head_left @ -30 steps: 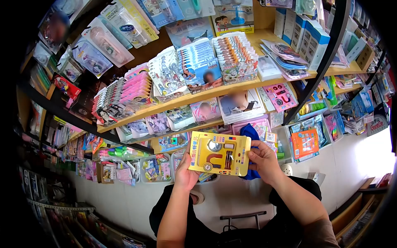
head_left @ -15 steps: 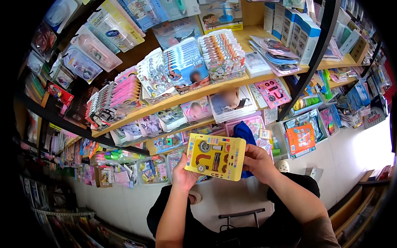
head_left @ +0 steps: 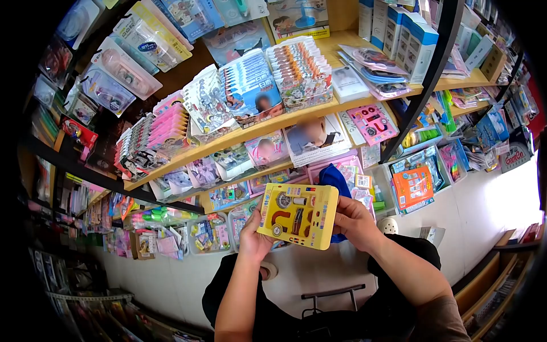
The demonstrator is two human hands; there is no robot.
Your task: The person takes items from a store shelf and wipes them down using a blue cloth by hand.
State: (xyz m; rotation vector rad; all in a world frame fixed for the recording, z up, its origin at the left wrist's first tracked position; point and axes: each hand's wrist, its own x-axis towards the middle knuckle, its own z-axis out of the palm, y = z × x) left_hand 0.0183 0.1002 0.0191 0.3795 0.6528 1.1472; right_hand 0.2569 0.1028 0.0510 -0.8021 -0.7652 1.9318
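A flat yellow box (head_left: 302, 196) is held up in front of my lap, tilted slightly. Its front shows a red horseshoe magnet, a compass and other small parts. My left hand (head_left: 254, 236) grips its left edge, while the fingers and thumb of my right hand (head_left: 354, 221) close on its right edge. Behind the box and my right fingers hangs a blue cloth-like thing (head_left: 335, 176); whether my right hand also holds it is hidden. A similar pink box (head_left: 373, 122) stands on the shelf beyond.
A wooden shelf (head_left: 228, 141) carries rows of small packets (head_left: 299, 71) and blister packs (head_left: 126, 68). Below are clear plastic bins (head_left: 383, 181) of goods. A black post (head_left: 421, 85) rises at right. Between my legs is a folding stool (head_left: 333, 294).
The box has shifted slightly to the right and tilted a little, with both hands still on it. The shelf appears slightly shifted left and up in the view.
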